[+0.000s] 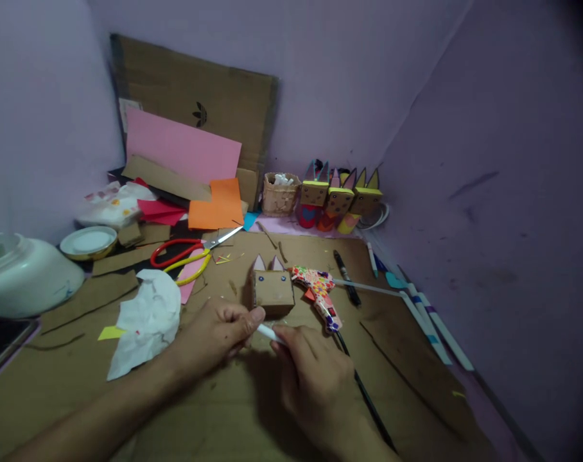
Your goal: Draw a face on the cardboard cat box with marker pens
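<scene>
Glue stick (268,332): white, pinched at both ends, just before the cardboard cat box (273,289).
Left hand (219,333): fingers closed on it.
Right hand (311,372): likewise gripping.
Next: probably loading the glue gun (319,290), needing careful alignment.

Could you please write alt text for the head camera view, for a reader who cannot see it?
Both hands, left hand and right hand, pinch a small white stick over a cardboard-covered table, just in front of a small cardboard box with ears. A patterned glue gun lies to its right, red scissors behind, and three finished box figures by the wall.
</scene>
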Tool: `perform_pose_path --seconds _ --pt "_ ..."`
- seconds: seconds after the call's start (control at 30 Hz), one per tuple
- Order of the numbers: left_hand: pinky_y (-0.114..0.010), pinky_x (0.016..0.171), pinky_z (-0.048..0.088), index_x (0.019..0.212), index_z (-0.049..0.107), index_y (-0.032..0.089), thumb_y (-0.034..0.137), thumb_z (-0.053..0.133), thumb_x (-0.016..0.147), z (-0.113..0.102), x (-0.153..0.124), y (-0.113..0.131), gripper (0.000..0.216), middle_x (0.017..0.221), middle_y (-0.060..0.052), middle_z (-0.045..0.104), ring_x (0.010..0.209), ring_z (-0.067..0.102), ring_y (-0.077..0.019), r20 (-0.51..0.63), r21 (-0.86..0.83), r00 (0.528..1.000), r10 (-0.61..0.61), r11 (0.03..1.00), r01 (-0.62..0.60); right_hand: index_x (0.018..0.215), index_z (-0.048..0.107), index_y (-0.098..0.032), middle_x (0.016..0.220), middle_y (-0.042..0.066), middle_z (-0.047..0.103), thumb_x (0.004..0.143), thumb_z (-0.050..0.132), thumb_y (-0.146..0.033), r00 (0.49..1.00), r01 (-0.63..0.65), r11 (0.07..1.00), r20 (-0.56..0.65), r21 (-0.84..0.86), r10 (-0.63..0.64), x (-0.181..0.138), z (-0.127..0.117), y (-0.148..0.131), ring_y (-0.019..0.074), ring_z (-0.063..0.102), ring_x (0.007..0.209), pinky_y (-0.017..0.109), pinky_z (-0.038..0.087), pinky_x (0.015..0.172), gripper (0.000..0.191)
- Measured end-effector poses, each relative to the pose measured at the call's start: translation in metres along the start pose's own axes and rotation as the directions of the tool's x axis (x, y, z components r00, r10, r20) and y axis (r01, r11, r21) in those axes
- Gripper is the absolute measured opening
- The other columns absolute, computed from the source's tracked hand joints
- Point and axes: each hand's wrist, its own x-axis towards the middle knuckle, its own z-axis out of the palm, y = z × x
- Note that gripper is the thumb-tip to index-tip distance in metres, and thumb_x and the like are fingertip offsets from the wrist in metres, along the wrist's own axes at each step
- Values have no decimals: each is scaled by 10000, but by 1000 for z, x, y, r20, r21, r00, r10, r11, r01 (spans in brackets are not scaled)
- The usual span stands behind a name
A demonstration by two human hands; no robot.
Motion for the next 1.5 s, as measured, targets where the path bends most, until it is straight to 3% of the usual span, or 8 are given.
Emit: perform_pose_path --seconds 0.23,0.33,0.4,0.47,0.63,0.9,1.4,1.5 --pt "-220 478 269 519 401 186 441 383 872 0 -8 -8 435 484 49 344 483 361 -101 -68 250 948 311 925 -286 883 669 -138 660 35 625 895 442 -186 962 -259 886 188 385 199 1 -1 -3 133 536 562 239 334 528 232" --pt "-221 504 286 543 432 170 338 382 899 -2 -13 -9 397 507 35 409 499 422 -99 0 367 867 498 807 -463 709 636 -147 504 -35 461 829 537 -394 695 -719 376 603 585 392 3 -3 1 87 376 451 219 242 450 292" --pt "-220 512 299 576 489 157 290 391 903 -5 -13 -11 367 523 26 455 501 449 -96 93 376 794 601 717 -587 637 581 -157 430 -91 319 698 635 -513 404 -906 -29 881 423 245 6 -5 5 54 199 377 221 120 394 365" --pt "-216 504 305 582 519 150 273 406 901 -7 -11 -12 360 517 20 472 499 458 -97 147 370 751 643 668 -645 648 568 -158 408 -115 288 606 701 -566 270 -939 -188 956 287 111 8 -8 7 36 122 356 225 52 378 431" --pt "-194 472 309 588 559 144 268 454 885 -10 -6 -14 338 491 19 501 474 466 -91 113 369 776 621 699 -613 755 638 -113 497 -36 503 726 558 -715 443 -896 69 875 438 197 8 -9 8 39 344 377 182 203 373 609" --pt "-255 693 452 1016 603 153 153 542 852 -17 -9 -16 175 896 -74 646 799 603 -162 147 399 606 782 513 -760 623 541 -145 357 -125 294 655 724 -560 217 -935 -309 970 174 -108 3 -5 27 12 131 297 162 63 283 454" --pt "-335 508 225 690 532 159 41 407 757 1 -20 -16 184 601 -43 506 559 394 -171 253 598 388 886 172 -783 562 499 -159 360 -99 369 567 719 -703 202 -976 -111 971 188 -130 -3 -4 22 15 226 280 165 111 272 587" --pt "-324 497 230 597 491 168 79 393 788 5 -22 -17 232 551 -25 478 521 407 -153 170 646 456 873 251 -721 573 522 -149 399 -82 406 622 667 -724 264 -965 7 964 264 -32 -3 -3 19 22 263 317 178 129 307 596"
